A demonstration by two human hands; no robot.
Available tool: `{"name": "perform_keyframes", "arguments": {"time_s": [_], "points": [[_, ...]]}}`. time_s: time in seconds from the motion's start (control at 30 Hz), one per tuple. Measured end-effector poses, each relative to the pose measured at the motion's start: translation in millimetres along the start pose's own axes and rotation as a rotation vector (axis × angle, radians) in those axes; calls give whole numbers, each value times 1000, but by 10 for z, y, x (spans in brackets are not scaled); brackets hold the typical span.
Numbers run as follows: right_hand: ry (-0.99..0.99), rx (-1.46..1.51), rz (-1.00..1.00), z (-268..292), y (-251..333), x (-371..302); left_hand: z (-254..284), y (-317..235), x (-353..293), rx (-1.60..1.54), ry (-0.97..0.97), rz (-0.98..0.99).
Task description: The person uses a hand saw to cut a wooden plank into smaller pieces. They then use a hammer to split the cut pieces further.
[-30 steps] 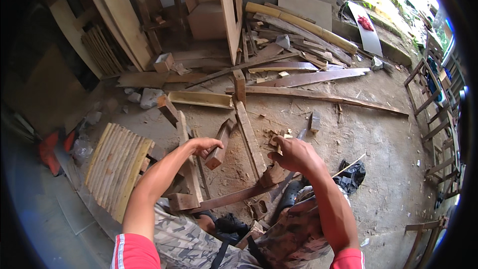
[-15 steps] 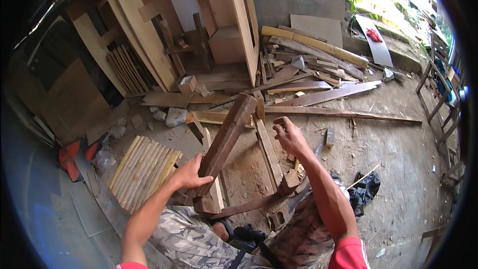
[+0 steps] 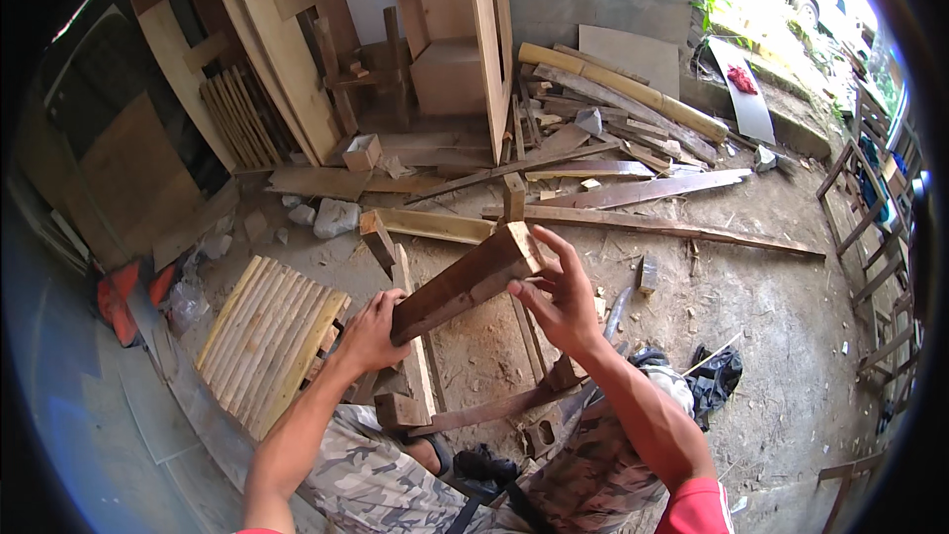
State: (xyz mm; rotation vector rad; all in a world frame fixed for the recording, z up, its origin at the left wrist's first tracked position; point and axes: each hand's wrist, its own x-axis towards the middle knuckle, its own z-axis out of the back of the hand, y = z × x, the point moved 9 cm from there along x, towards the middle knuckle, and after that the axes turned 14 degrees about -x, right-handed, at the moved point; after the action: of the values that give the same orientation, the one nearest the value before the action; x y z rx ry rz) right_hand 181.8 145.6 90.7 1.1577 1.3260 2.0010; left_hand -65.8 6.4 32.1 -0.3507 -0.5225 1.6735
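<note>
A thick dark-brown wooden block (image 3: 455, 282) is held across in front of me, its pale sawn end facing right. My left hand (image 3: 374, 331) grips its left end. At the other end, the thumb and fingers of my right hand (image 3: 561, 299) close around the sawn edge. Beneath the block stands a wooden frame (image 3: 425, 376) of rails and short posts, close to my knees; the block and hands partly cover it. A curved brown rail (image 3: 484, 415) forms its near side.
A slatted wooden panel (image 3: 267, 341) lies at the left. Scrap boards and a bamboo pole (image 3: 628, 94) are heaped at the back, beside a tall wooden cabinet (image 3: 450, 89). A black plastic bag (image 3: 717, 376) lies at the right, and a hollow concrete block (image 3: 541, 435) near my feet.
The block has swung from steeply slanted to nearly level, its far end coming down and right. My right hand, empty before, has come in to grasp that end.
</note>
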Motion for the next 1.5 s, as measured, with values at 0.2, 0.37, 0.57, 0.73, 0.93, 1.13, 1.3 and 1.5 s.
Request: {"name": "perform_keyframes", "arguments": {"time_s": [0.2,0.37,0.57,0.73,0.93,1.13,1.3,1.5], "points": [[-88,-146,241,-67,199,-273,-95,-96,-10,-4,69,-28],[-51,-282,337,-120,428,-390,-113,-102,-89,28,82,-23],[-24,-434,523,-113,620,-494,-221,-49,-113,22,105,-8],[85,-407,445,-275,539,-541,-430,23,-153,40,153,-18],[27,-342,300,-361,356,-561,-591,101,-126,-10,187,12],[114,-408,378,-402,492,-567,-453,-173,-61,-201,163,-200],[196,-423,342,-411,411,-476,-318,-596,18,-433,16,-430],[80,-507,-126,482,-393,337,-336,-647,271,-490,-58,-108]]}}
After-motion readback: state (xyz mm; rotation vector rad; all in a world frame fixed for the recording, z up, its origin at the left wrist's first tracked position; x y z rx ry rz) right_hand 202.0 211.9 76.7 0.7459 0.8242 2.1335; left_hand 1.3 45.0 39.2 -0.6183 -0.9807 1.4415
